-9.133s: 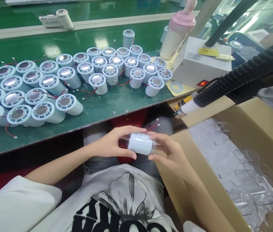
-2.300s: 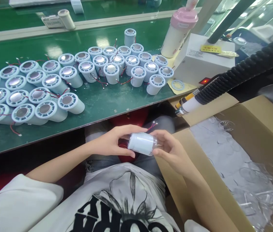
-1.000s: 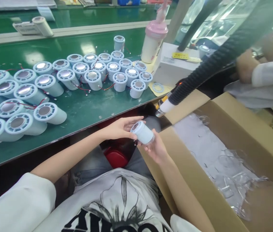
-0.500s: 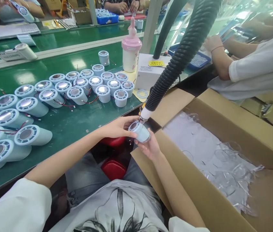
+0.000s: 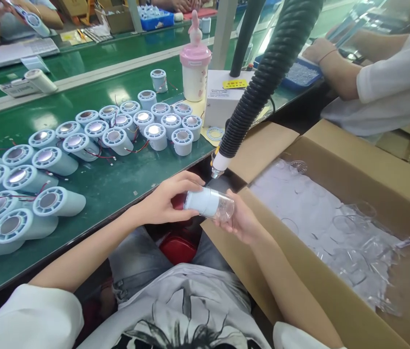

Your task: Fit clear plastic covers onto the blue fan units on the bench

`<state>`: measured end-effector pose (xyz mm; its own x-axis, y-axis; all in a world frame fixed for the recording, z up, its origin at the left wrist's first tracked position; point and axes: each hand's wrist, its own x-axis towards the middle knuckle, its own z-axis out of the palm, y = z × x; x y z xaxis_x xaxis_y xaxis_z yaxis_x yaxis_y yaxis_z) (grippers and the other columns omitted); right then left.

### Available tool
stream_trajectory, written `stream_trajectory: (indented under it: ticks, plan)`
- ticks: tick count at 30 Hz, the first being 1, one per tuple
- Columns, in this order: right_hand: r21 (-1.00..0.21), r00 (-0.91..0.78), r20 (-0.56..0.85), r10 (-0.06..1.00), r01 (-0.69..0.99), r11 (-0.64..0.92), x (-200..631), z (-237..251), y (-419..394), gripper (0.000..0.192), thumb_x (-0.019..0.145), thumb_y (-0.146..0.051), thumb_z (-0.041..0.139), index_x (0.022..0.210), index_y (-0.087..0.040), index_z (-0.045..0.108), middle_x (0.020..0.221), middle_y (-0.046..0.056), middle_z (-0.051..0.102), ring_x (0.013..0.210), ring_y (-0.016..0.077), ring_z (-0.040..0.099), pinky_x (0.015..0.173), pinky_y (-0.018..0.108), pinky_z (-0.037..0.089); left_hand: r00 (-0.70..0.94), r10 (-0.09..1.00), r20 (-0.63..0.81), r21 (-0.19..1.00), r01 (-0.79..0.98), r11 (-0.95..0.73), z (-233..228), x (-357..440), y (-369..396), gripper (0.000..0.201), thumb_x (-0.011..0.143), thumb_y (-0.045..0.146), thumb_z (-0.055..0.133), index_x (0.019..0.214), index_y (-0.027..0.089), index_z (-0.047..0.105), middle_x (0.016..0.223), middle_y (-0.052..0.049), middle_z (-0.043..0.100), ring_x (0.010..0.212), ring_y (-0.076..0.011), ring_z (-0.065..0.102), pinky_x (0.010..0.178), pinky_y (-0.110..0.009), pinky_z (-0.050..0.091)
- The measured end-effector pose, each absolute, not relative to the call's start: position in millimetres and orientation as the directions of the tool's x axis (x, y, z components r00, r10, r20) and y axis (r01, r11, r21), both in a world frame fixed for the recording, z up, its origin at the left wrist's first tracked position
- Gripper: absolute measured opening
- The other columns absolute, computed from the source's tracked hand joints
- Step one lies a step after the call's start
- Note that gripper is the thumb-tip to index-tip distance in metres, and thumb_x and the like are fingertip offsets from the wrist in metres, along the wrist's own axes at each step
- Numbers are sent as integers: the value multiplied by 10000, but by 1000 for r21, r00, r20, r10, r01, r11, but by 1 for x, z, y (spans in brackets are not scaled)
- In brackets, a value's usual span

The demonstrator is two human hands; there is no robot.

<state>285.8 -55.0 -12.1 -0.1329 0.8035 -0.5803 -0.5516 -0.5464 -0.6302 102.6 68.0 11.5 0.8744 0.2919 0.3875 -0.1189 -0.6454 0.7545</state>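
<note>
Over my lap I hold a pale blue cylinder part (image 5: pixel 205 202) lying sideways, a clear plastic cap on its right end. My left hand (image 5: pixel 165 201) grips its left end with fingers curled over the top. My right hand (image 5: pixel 241 220) cups the clear-capped end from below. Just above the part hangs the white nozzle (image 5: pixel 218 165) of a black ribbed hose (image 5: pixel 263 82), a short gap away. Several matching cylinders (image 5: pixel 154 131) with shiny round faces and red wires lie and stand on the green table (image 5: pixel 118 182).
An open cardboard box (image 5: pixel 354 165) at my right holds clear plastic caps in a bag. A pink-lidded bottle (image 5: pixel 194 68) and a white box unit (image 5: pixel 223 97) stand at the table's back. Another person's arm (image 5: pixel 339 80) and white sleeve are at the far right.
The cylinder has come down away from the hose nozzle and turned from end-up to sideways in both hands. The view has shifted slightly.
</note>
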Motion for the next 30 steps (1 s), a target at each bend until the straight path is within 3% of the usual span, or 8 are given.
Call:
stream_trajectory:
  ticks: [4, 11, 17, 20, 23, 26, 28, 30]
  plan:
    - [-579, -212, -584, 783, -568, -585, 283, -10, -56, 589, 969, -506, 189, 781, -128, 598, 475, 53, 614, 259, 45, 396, 242, 92, 210, 894, 186, 407, 677, -159, -718, 17, 99, 67, 344, 791, 190, 656, 1130, 227, 612, 1203, -131, 550, 1112, -229, 547, 935, -364, 473]
    - [-551, -283, -583, 761, -551, -627, 278, -2, -57, 654, 986, -484, 116, 736, -118, 596, 478, 51, 605, 248, 37, 382, 232, 84, 229, 896, 227, 381, 803, -198, -562, 16, 93, 58, 130, 806, 172, 643, 906, 227, 706, 1286, -118, 515, 1178, -258, 532, 952, -389, 488]
    - [-504, -377, -605, 701, -500, -704, 273, 1, -56, 688, 984, -507, 94, 803, -114, 629, 524, 59, 622, 316, 56, 486, 256, 85, 291, 924, 249, 289, 856, -133, -499, 9, 90, 53, 697, 697, 232, 772, 1330, 304, 490, 1415, -136, 449, 1279, -291, 468, 1047, -444, 416]
    - [-461, -452, -609, 652, -468, -754, 271, -2, -56, 720, 981, -513, 54, 833, -113, 633, 507, 44, 600, 294, 45, 444, 247, 83, 253, 943, 223, 246, 857, -104, -505, 8, 84, 50, 688, 699, 223, 770, 1329, 301, 503, 1415, -133, 458, 1264, -283, 484, 1036, -422, 433]
    - [-504, -485, -595, 641, -397, -767, 270, -8, -61, 771, 935, -621, 43, 891, -116, 623, 491, 27, 570, 286, 48, 423, 248, 96, 236, 932, 325, 162, 924, -27, -382, 9, 78, 42, 668, 725, 221, 746, 1338, 291, 490, 1392, -129, 472, 1256, -266, 492, 931, -349, 524]
    - [-783, -298, -429, 853, -348, -515, 269, -12, -71, 731, 831, -771, 257, 1051, -156, 587, 721, 67, 666, 474, 105, 588, 361, 153, 425, 897, 439, 48, 975, 53, -215, 12, 74, 33, 660, 735, 234, 738, 1341, 268, 480, 1340, -117, 518, 1190, -246, 547, 889, -312, 547]
    - [-971, -75, -138, 988, -188, -150, 269, -14, -79, 666, 750, -700, 570, 1219, -230, 518, 1142, 111, 637, 891, 197, 666, 698, 286, 573, 877, 481, -21, 987, 93, -127, 14, 72, 27, 639, 751, 257, 726, 1340, 251, 479, 1294, -114, 558, 1090, -232, 609, 854, -304, 558]
    - [-979, -13, 188, 982, 71, 189, 269, -14, -86, 601, 730, -434, 760, 1263, -317, 508, 1404, 70, 472, 1225, 249, 510, 1016, 414, 442, 866, 495, -61, 990, 116, -81, 16, 71, 25, 609, 777, 284, 700, 1343, 242, 478, 1252, -112, 588, 994, -216, 647, 791, -288, 570]
